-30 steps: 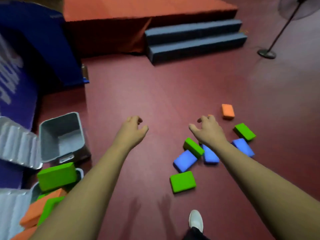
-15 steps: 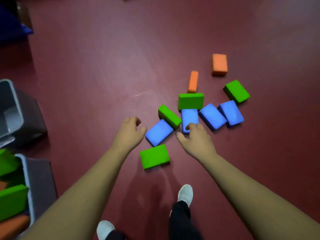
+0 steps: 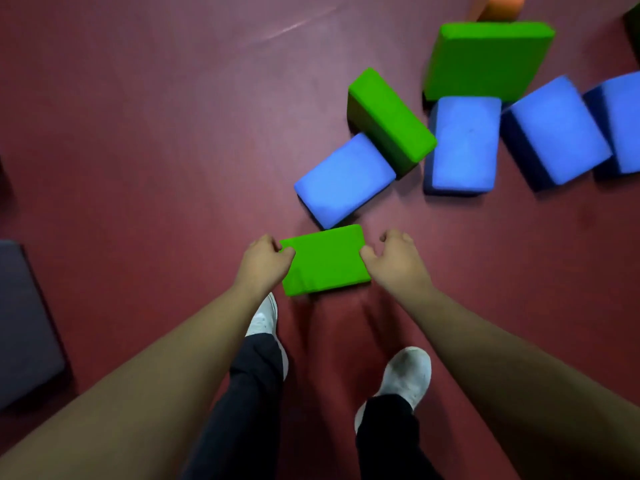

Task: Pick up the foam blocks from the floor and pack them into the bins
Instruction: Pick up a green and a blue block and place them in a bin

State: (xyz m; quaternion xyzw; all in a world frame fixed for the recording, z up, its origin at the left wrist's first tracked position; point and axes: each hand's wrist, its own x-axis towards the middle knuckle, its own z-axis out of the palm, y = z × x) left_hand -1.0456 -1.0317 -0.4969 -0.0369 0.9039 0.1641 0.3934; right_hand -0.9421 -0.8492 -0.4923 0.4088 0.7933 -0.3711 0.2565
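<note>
- Head view: dark red floor (image 3: 156, 133).
- the green block (image 3: 325, 261) lies flat between the fingers, long axis running hand to hand.
- left hand (image 3: 265, 263) and right hand (image 3: 394, 263) curl round its ends.

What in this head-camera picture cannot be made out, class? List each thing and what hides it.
Orange block, head view: cut off by the top edge.
Rightmost blue block, head view: cut off by the right edge.
Dark grey thing, head view: cut by the left edge; bin or not, unclear.
Left hand and right hand beside the nearest green block: knuckles hide the fingertips, so grip unclear.
</note>
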